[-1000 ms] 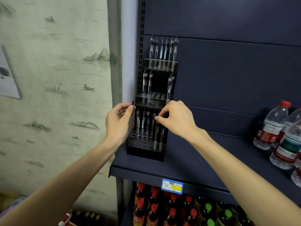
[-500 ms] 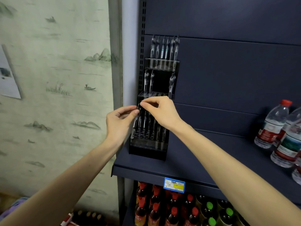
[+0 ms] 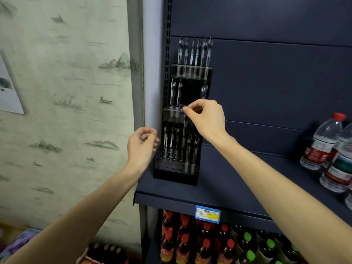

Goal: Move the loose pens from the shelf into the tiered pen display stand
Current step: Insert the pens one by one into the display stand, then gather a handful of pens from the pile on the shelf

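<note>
While right hand (image 3: 206,119) pinches a pen (image 3: 184,134) by its top end, the pen hangs upright in front of stand (image 3: 177,174), at 12 o'clock above the bottom tier. Left hand (image 3: 142,147) at 9 o'clock, fingers loosely curled, empty. Pen looks light, stiff, slick plastic; grip near the cap, steer the tip into a hole.

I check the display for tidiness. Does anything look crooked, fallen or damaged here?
Nothing stands out. The pen display stand sits upright on the shelf, its pens stand vertical, and the right hand holds one pen upright above the lower tier.
</note>
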Motion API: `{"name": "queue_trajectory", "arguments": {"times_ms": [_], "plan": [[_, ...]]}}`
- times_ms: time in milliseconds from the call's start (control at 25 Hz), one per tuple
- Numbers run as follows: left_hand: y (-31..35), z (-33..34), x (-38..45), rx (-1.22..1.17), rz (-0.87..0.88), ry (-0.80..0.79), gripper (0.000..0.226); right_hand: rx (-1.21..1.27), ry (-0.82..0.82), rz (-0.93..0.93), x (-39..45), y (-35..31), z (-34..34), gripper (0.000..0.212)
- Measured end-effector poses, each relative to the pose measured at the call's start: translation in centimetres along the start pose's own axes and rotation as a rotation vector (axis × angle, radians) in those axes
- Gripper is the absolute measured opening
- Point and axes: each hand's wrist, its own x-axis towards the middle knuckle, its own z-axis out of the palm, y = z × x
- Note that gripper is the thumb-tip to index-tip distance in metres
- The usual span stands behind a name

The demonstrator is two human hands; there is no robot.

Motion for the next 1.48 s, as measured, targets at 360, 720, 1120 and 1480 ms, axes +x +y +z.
{"name": "queue_trajectory", "arguments": {"times_ms": [360,720,1120,1480], "plan": [[-1.5,0.6,-0.2,0.123,-0.023,-0.049,0.018,-0.24,-0.087,-0.015,-1.7,1.3,0.9,0.018],[-0.9,1.1,-1.4,0.064,0.077,-0.081,0.014,-0.404,-0.215,0.034,-1.4,0.9,0.6,0.022],[-1.3,1.8,-3.2,-0.072,0.123,0.069,0.019,-0.178,-0.015,0.034,-3.1,0.9,1.4,0.026],[2.1,10.5,-8.4,-0.016,0.241,-0.112,0.014,0.125,0.227,0.181,-7.4,6.9,-7.3,0.019]]}}
